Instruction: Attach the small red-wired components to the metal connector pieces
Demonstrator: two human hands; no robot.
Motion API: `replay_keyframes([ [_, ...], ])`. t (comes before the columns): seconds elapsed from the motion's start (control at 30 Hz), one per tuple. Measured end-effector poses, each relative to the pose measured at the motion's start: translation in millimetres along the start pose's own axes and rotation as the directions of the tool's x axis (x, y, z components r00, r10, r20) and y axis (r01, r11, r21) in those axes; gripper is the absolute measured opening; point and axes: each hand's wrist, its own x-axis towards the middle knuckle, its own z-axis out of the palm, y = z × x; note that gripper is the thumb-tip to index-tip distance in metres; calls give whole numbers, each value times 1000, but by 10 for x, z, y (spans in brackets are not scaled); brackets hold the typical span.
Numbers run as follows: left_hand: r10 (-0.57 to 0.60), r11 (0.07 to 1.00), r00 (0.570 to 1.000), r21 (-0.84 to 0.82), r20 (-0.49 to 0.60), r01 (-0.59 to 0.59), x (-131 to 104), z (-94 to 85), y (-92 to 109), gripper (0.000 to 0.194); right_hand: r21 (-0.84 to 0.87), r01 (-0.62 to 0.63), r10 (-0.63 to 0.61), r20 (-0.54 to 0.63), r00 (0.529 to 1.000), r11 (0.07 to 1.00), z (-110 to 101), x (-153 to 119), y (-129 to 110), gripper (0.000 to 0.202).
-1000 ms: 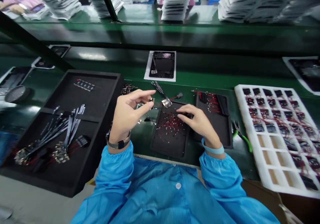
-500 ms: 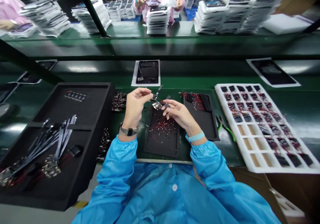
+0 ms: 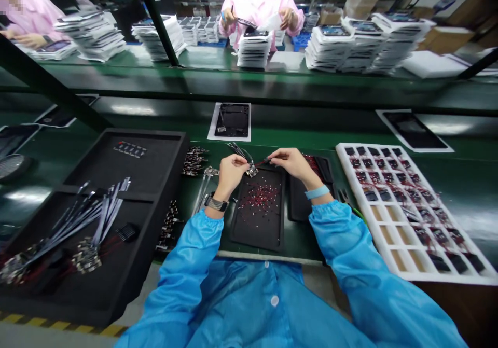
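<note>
Left hand and right hand apart, level with each other; left fingertips drawn together beside the small circuit boards, cannot tell whether on a board or a cable; boards between the hands, nearer the left, at the top edge of the wire tray; dark ribbon cables fan up and away from them; right thumb and fingers pinched on a small black part, red wires running from it toward the boards.

Below the hands, loose red wires scattered in the wire tray; second black tray under the right wrist; white foam tray well right of the right hand; large black tray left of the left hand; tablet housing beyond both hands.
</note>
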Motion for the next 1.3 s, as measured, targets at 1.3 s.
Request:
replay_keyframes([
  [1.3,47,395,996,917,-75,50,-639,-977,-151,31,-568,-269,-11,-441,898,778,-1059,-974,308,34],
])
